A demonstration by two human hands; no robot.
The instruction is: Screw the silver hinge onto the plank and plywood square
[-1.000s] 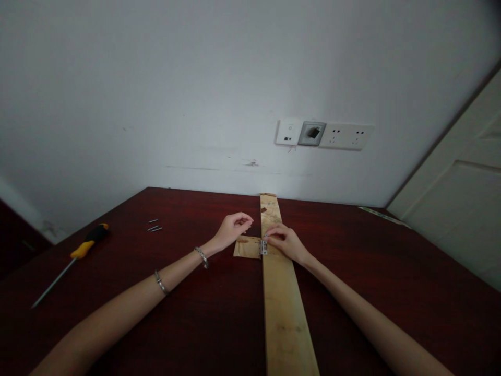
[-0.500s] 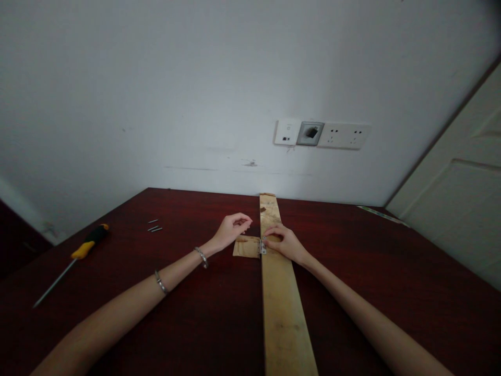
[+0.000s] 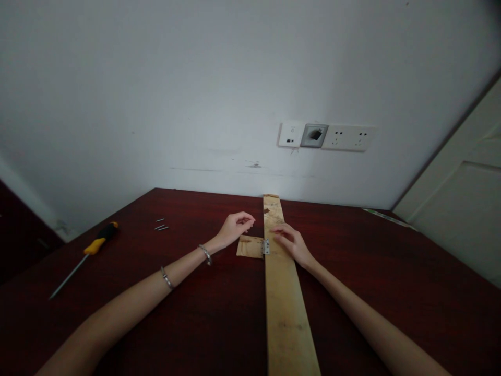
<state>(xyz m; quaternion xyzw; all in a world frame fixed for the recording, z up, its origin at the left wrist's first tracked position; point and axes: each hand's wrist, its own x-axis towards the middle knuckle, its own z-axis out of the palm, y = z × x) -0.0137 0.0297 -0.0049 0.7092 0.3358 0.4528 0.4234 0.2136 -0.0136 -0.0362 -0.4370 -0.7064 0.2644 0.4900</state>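
Since 1 second ago our right hand [image 3: 291, 241] has uncurled from over the hinge [image 3: 266, 246] and now lies open and flat on the long plank [image 3: 285, 297], fingers stretched out and pointing left toward the metal, their tips just short of it. Our left hand [image 3: 235, 228] has hardly shifted: it hovers loosely curled just above and left of the hinge, thumb meeting the fingertips, and we cannot tell whether anything small is pinched there. The hinge sits between our 2 hands, nearer the right one, bridging the seam where the small wood piece [image 3: 250, 246] butts against the plank's left edge. Its pin runs along that seam, so its long axis points away from us, parallel to the plank. It looks like a small silvery butterfly hinge opened flat, 1 leaf on each piece; any screw holes are too small to make out. The plank is pale and runs from the near edge of the view to the far edge of the dark red table [image 3: 391, 292]. Our left wrist carries 2 bracelets [image 3: 205, 254]. Well off to the left lie a few small screws [image 3: 160, 225] and, farther still, a yellow-and-black screwdriver [image 3: 84, 257], its shaft angled toward us. Beyond stands a white wall with a socket panel [image 3: 326, 137].
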